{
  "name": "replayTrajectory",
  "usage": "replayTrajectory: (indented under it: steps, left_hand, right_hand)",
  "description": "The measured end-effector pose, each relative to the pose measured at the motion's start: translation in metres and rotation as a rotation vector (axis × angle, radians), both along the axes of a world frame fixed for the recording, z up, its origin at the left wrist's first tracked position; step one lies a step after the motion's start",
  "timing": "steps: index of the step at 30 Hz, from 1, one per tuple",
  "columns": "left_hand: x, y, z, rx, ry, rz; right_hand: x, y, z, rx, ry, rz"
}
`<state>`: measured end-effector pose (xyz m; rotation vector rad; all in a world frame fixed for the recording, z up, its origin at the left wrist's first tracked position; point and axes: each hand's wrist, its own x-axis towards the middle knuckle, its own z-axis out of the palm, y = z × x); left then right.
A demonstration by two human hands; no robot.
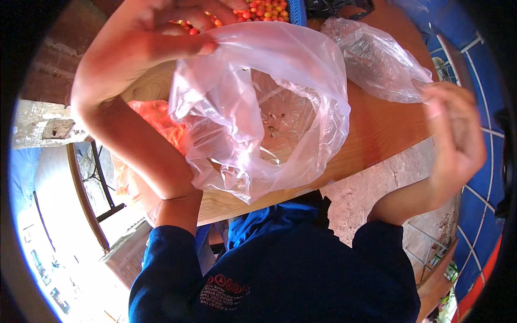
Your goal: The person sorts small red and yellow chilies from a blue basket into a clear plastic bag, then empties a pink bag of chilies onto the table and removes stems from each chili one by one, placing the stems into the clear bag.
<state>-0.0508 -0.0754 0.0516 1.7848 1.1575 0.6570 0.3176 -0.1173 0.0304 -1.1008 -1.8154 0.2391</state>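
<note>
A large clear plastic bag (299,44) lies spread over the wooden table (387,133), its mouth gaping upward. My left hand (177,32) is at its upper left rim, thumb against the plastic, the other fingers spread over small red and orange round fruits (262,11) in a blue basket; whether it grips the bag is unclear. At the right, my right hand (456,125) pinches the end of a smaller, crumpled clear plastic bag (375,60) between thumb and fingers. That bag stretches from the table's back part to my fingertips.
The blue plastic basket (297,12) stands at the far side of the table. Beside it lies a black plastic bag (343,8). An orange plastic bag (155,117) is at the left, partly behind my left forearm. Blue tiles (476,169) line the right side.
</note>
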Motion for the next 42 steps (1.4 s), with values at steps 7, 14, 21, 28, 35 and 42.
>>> replayTrajectory:
  steps: [7, 14, 21, 28, 35, 42]
  left_hand:
    - [-0.011, -0.009, -0.007, 0.115, 0.077, 0.041]
    - [0.005, -0.021, 0.001, 0.228, 0.266, 0.171]
    - [0.005, -0.023, 0.003, 0.209, 0.154, 0.078]
    - [0.003, -0.025, 0.008, 0.185, 0.226, 0.129]
    - [-0.002, -0.026, 0.009, 0.163, 0.181, 0.140]
    - [-0.005, -0.029, 0.005, 0.215, 0.211, 0.166]
  right_hand:
    - [-0.130, -0.027, -0.109, -0.233, -0.455, 0.573]
    - [-0.114, -0.019, -0.115, -0.379, -0.349, 0.468]
    - [-0.138, -0.008, -0.149, -0.402, -0.489, 0.646]
    - [-0.168, -0.024, -0.175, -0.177, -0.527, 0.463]
    - [-0.173, -0.015, -0.173, -0.234, -0.432, 0.412]
    - [-0.133, 0.007, -0.150, -0.297, -0.071, 0.473]
